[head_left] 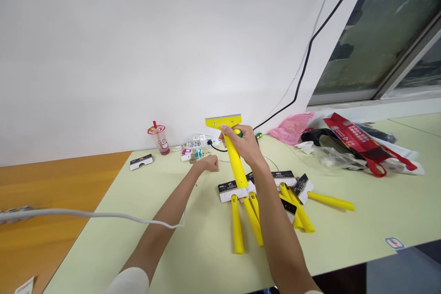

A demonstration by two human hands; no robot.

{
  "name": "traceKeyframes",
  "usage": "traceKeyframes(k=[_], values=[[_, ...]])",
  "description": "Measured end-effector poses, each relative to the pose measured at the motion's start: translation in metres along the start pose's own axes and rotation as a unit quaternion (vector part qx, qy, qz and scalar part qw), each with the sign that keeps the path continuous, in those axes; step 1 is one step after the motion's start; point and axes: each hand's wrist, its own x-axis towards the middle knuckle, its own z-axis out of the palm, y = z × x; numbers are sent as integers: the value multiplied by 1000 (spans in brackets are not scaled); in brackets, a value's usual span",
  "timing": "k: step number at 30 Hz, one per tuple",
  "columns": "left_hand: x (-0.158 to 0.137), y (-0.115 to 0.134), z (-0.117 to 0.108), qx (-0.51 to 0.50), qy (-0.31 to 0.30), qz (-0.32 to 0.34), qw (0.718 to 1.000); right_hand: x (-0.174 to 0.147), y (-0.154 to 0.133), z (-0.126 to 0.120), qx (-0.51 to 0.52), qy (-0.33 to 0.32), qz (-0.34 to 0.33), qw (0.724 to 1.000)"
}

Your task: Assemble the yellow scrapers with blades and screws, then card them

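Note:
My right hand (244, 144) grips a yellow scraper (234, 158) by its upper handle. The scraper is raised over the table, its wide head and metal blade edge turned up toward the wall. A rounded green and yellow piece (237, 132) shows at the same hand's fingers; what it belongs to is hidden. To the left, my left hand (208, 163) is closed low over the table, and whatever its fingers may hold cannot be seen. Below the raised scraper lie several more yellow scrapers (237, 227), their heads in black-and-white card sleeves (229, 191).
By the wall stand a cup with a red straw (161, 140) and a white power strip (203, 141). A loose card sleeve (141, 161) lies at left. Pink plastic (291, 129) and a red bag (354, 138) sit at right. A white cable (113, 215) crosses my left forearm.

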Motion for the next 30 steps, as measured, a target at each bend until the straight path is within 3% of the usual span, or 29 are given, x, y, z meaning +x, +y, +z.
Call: traceKeyframes(k=[11, 21, 24, 28, 30], values=[[-15, -10, 11, 26, -10, 7, 1000, -1, 1, 12, 1, -26, 6, 1000], [-39, 5, 12, -50, 90, 73, 992, 2, 9, 18, -8, -50, 3, 999], [-50, 7, -6, -97, 134, 86, 982, 1, 10, 18, -15, -50, 5, 999], [-79, 4, -57, -183, 203, 90, 958, 2, 14, 20, -17, -52, 3, 999], [-104, 3, -86, -295, 279, 104, 908, 3, 17, 22, -21, -58, 6, 998]])
